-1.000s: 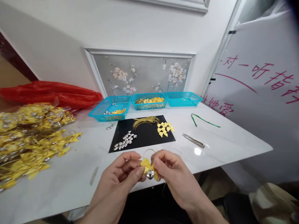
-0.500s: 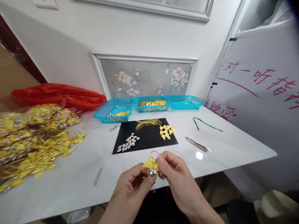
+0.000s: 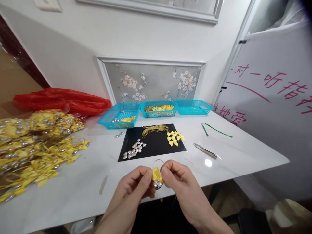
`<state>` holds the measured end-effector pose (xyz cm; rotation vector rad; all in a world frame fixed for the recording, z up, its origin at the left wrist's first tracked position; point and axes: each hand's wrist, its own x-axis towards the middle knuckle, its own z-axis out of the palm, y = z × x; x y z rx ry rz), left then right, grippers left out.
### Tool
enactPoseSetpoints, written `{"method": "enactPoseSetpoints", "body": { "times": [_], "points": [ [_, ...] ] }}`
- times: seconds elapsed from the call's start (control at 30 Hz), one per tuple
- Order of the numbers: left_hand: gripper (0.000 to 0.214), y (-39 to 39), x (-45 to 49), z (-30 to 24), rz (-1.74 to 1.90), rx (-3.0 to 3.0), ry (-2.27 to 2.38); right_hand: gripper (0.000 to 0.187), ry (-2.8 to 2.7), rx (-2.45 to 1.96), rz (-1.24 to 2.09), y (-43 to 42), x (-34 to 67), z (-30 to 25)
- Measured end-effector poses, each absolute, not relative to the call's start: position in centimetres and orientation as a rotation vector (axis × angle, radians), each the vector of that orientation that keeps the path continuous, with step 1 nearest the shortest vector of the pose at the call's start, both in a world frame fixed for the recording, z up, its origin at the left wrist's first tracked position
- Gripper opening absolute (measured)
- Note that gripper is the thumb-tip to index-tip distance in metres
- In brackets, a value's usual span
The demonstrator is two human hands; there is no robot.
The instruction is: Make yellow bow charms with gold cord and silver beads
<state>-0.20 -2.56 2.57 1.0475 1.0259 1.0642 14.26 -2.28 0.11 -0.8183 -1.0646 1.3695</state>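
Observation:
Both my hands pinch one small ornament (image 3: 157,178) over the table's near edge: a yellow ribbon bow with a silver heart bead below it and a thin gold cord loop above. My left hand (image 3: 134,188) grips it from the left, fingers closed. My right hand (image 3: 179,182) grips it from the right, fingers closed too. Beyond them lies a black mat (image 3: 156,144) with silver heart beads (image 3: 134,150), gold cords (image 3: 153,129) and yellow bows (image 3: 175,137).
Three turquoise baskets (image 3: 119,122) stand at the back of the white table. A big heap of finished yellow ornaments (image 3: 34,146) and a red bag (image 3: 63,99) lie left. Metal tweezers (image 3: 205,151) and a green strip (image 3: 214,129) lie right, by a whiteboard (image 3: 268,97).
The bow has been turned from spread flat to more upright between my fingertips. My left hand has moved up to pinch it beside my right thumb.

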Motion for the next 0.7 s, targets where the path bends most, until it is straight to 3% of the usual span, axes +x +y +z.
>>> {"method": "enactPoseSetpoints", "body": {
  "times": [0.17, 0.43, 0.7],
  "points": [
    [0.024, -3.0, 0.8, 1.3, 0.912, 0.625, 0.850, 0.032, -0.948, -0.738, 1.397, -2.1, 13.8, -0.3],
    [0.031, -3.4, 0.1, 2.7, 1.183, 0.792, 0.988, 0.036, -1.003, -0.783, 1.400, -2.0, 13.9, -0.1],
    [0.030, -3.0, -1.5, 1.9, 1.098, 0.795, 0.858, 0.036, -1.281, -0.937, 1.285, -2.0, 12.7, -0.4]
  ]
}}
